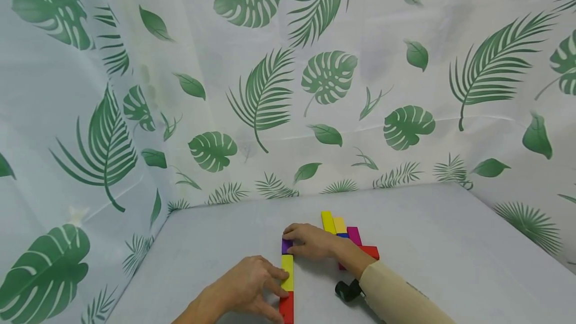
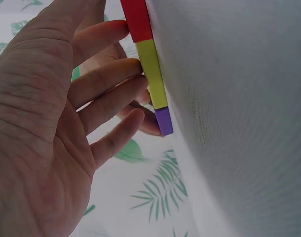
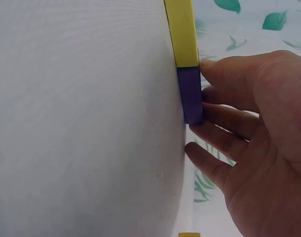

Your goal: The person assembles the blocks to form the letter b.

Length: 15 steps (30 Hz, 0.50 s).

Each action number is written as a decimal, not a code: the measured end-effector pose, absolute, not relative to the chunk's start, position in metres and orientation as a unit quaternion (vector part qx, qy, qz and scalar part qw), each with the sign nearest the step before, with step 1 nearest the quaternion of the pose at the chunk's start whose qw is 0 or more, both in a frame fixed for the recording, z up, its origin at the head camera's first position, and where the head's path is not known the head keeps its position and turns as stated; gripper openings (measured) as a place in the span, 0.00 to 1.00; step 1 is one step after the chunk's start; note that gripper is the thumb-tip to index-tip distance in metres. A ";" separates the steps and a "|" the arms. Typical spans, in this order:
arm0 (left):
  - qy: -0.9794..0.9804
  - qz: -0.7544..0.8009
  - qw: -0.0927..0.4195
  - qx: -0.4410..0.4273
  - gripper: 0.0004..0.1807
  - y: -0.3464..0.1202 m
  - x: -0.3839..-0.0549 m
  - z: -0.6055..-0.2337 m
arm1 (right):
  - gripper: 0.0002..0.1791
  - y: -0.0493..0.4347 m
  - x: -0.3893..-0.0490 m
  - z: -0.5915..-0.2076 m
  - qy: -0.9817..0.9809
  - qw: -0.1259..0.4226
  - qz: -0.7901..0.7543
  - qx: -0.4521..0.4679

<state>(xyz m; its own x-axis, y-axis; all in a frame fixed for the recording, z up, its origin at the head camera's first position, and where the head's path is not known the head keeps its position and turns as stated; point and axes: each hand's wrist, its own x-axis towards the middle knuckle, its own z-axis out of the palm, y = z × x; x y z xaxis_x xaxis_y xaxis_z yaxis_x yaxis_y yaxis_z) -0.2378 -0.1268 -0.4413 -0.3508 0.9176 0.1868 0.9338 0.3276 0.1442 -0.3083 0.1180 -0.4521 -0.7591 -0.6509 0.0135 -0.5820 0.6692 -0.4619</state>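
A purple block [image 1: 286, 247], a yellow block [image 1: 288, 263] and a red block [image 1: 288, 310] form a straight row, end to end, on the table. My right hand [image 1: 312, 241] holds the purple block at the far end; its thumb is near the joint with the yellow one and its fingers reach round the far end. Along the row's left side, my left hand [image 1: 249, 284] touches the yellow and red blocks with spread, slightly bent fingers. The left wrist view also shows the purple block [image 2: 164, 121] meeting the yellow block [image 2: 151, 69].
Beyond my right forearm lies a cluster of blocks, including a yellow block [image 1: 328, 222], a magenta block [image 1: 354, 235] and a red block [image 1: 370, 251]. A black object [image 1: 345, 291] sits by the right sleeve. Leaf-patterned curtains [image 1: 288, 164] border the white table [image 1: 202, 234].
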 end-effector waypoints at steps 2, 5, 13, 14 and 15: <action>-0.816 -0.108 0.035 -0.567 0.24 -0.127 -0.238 -0.441 | 0.24 0.118 -0.308 -0.452 0.909 0.077 -0.229 -0.339; -0.817 -0.103 0.031 -0.567 0.23 -0.126 -0.237 -0.440 | 0.24 0.118 -0.308 -0.451 0.908 0.076 -0.232 -0.341; -0.808 -0.091 0.044 -0.580 0.22 -0.125 -0.238 -0.438 | 0.24 0.119 -0.306 -0.450 0.908 0.070 -0.227 -0.346; -0.806 -0.089 0.049 -0.583 0.22 -0.125 -0.238 -0.438 | 0.24 0.119 -0.306 -0.450 0.908 0.071 -0.226 -0.345; -0.805 -0.089 0.052 -0.585 0.22 -0.125 -0.238 -0.438 | 0.24 0.119 -0.305 -0.450 0.908 0.071 -0.227 -0.344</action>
